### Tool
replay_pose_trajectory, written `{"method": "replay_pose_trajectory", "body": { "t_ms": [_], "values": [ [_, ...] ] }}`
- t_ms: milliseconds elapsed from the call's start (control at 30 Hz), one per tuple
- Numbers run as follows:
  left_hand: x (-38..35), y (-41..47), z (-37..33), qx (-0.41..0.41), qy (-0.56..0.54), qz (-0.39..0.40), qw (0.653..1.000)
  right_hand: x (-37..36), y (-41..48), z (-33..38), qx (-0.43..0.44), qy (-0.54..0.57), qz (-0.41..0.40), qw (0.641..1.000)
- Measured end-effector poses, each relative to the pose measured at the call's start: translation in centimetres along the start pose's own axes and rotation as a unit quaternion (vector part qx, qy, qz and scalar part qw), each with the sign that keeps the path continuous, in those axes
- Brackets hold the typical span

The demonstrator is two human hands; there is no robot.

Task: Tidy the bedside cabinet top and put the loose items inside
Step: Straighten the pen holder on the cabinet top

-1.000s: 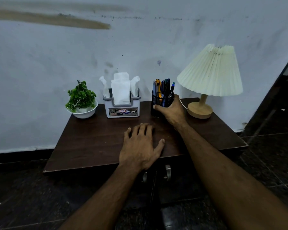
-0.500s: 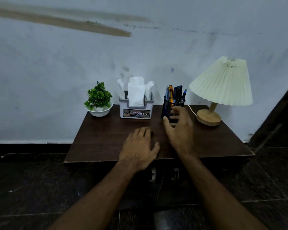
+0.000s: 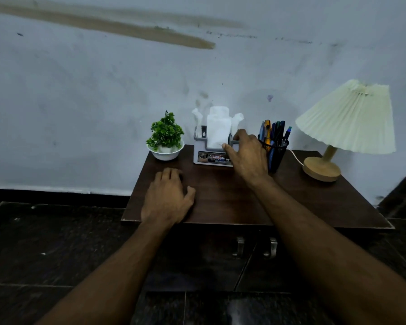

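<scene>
The right hand was curled round the end of the tissue holder, with the pen cup just beside its outer edge, so the pen cup could be toppled by a careless lift.

Right hand hides tissue holder right end and end of its label; remaining print too small to read. Pen cup, right of holder: left side behind same hand.
</scene>
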State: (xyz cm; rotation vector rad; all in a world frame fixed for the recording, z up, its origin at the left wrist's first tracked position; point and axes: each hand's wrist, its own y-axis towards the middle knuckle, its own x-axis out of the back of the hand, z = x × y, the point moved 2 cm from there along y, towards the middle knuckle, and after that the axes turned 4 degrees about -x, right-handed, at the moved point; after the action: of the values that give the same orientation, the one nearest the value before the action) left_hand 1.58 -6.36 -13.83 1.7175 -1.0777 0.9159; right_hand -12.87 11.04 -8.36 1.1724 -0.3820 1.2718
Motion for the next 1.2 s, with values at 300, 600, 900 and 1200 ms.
{"method": "replay_pose_trajectory", "body": {
  "t_ms": [300,600,900,1200],
  "values": [
    [-0.1,0.0,0.0,-0.005,0.010,-0.006,1.000,0.7,0.4,-1.3,0.030,-0.002,0.000,1.000],
    [0.1,-0.1,-0.1,-0.002,0.004,-0.007,1.000,1.1,-0.2,-1.6,0.027,0.009,-0.010,1.000],
    [0.7,-0.4,0.6,-0.026,0.013,0.007,1.000,0.1,-8.0,4.0,0.100,0.153,-0.091,0.979],
    [2.7,-2.3,5.4,0.054,-0.024,-0.047,0.997,-7.5,-5.3,11.2,0.086,0.168,-0.001,0.982]
  ]
}}
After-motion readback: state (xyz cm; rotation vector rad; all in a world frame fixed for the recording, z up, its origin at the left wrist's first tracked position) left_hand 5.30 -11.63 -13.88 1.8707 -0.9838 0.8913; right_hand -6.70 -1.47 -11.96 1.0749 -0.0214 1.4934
